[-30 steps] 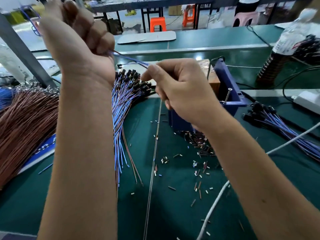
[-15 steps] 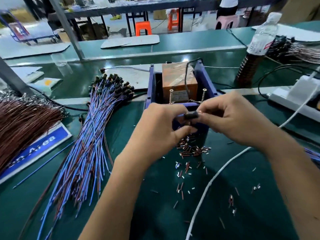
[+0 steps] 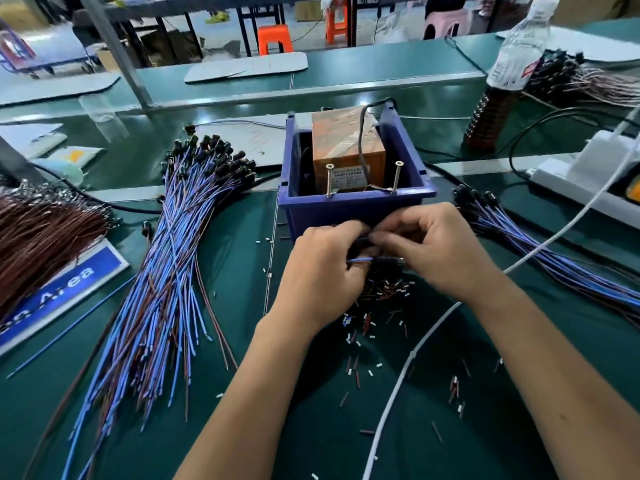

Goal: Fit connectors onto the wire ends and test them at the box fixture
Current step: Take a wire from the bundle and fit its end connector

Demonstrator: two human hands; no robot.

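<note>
Two bare hands meet at the centre of the frame, just in front of a blue plastic box fixture on a green tabletop. The left hand has its fingers curled round a thin blue wire, whose short visible stretch runs toward a dark connector pinched in the curled fingers of the right hand. Whether wire and connector are already joined cannot be told, as the fingers cover the junction.

Inside the box sits an orange-brown block with a dark cable over its top, and two upright screws stand along the near wall. A scatter of small cut sleeves and pins lies on the tabletop below the hands. A fanned bundle of blue and brown wires with black caps fills the left centre; a smaller bundle lies at the right. Brown wires heap at the far left above a blue sign. A white cable curves across the lower right, and a plastic bottle stands at the upper right.
</note>
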